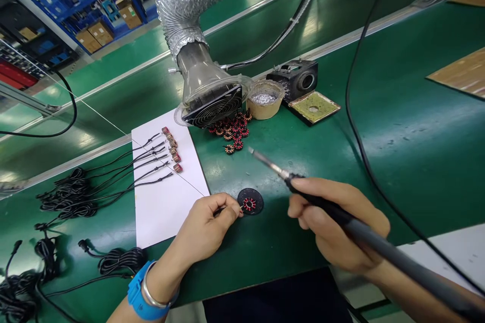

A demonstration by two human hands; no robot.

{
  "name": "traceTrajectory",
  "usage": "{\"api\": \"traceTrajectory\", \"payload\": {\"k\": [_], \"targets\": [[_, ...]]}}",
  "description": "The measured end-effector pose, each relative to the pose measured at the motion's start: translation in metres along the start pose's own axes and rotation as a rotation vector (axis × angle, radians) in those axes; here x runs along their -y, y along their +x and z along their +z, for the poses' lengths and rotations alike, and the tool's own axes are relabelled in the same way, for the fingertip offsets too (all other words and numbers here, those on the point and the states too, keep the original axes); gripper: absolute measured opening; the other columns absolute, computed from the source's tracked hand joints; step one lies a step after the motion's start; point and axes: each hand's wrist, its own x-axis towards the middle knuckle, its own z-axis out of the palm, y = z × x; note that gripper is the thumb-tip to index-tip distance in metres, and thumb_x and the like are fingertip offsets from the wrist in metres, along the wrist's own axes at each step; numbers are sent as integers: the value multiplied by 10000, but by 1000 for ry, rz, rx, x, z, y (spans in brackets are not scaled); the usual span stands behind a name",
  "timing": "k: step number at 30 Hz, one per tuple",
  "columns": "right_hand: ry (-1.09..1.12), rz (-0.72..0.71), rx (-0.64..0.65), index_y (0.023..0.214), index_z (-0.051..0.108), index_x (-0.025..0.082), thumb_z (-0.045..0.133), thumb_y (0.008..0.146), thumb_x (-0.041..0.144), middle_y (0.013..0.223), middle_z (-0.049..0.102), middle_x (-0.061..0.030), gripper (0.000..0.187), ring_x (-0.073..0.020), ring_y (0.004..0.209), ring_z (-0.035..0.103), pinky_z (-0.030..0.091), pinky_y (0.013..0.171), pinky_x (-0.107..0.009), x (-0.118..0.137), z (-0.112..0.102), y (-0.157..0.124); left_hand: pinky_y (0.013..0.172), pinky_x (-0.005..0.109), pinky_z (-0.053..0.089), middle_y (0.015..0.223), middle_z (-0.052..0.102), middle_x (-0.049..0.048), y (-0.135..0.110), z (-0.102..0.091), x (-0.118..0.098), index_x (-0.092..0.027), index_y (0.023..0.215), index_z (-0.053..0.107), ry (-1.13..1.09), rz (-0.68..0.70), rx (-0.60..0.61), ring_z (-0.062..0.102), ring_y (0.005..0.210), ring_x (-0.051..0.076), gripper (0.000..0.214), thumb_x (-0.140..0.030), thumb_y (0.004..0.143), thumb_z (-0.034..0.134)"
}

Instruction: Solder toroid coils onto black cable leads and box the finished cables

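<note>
My left hand (pixel 212 222) is closed in a pinch on a thin solder wire (pixel 151 154), which runs down from the upper left. Something dark shows between these fingers, too hidden to name. Right by the fingertips, a small toroid coil with red windings (pixel 249 205) lies on a round black disc (pixel 257 196). In my right hand (pixel 337 222) is a soldering iron (pixel 322 201), gripped like a pen. Its tip points up and left, above the bench and apart from the coil.
Several more coils (pixel 237 133) lie under the fume extractor (pixel 212 96). Behind stand a solder-filled pot (pixel 265 101), a black iron stand (pixel 299 81) and a yellow sponge (pixel 316 107). At left, black cables (pixel 71 192) and wired coils (pixel 173 151) rest across white paper (pixel 162 212).
</note>
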Motion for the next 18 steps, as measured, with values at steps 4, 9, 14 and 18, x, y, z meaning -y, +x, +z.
{"api": "traceTrajectory", "payload": {"k": [4,9,14,18], "targets": [[-210,9,251,1070,622,213,531,882,44,779,657,3,269,-104,611,587,471,576,-220,-2,11,10,619,235,323,708,474,-25,-2,0,0,-173,790,570,18,29,18,378,650,112,265,-367,939,469],[-269,-81,516,1081,601,234,513,897,88,758,583,5,250,-123,640,521,399,578,-235,-12,20,12,622,236,334,692,446,-34,-5,-1,-2,-172,807,581,102,70,34,370,651,116,294,-392,956,454],[-302,-150,495,1045,597,216,486,887,75,664,486,32,239,-119,579,444,343,551,-239,-12,21,13,614,238,338,724,513,-23,-8,-2,-8,-178,829,593,214,121,21,429,672,125,278,-358,969,433],[-293,-166,446,1058,581,196,467,852,42,715,560,11,281,-122,607,497,401,579,-235,-10,22,14,632,238,345,724,529,-25,-11,-2,-11,-187,788,570,301,163,-28,453,678,126,273,-327,975,430]]}}
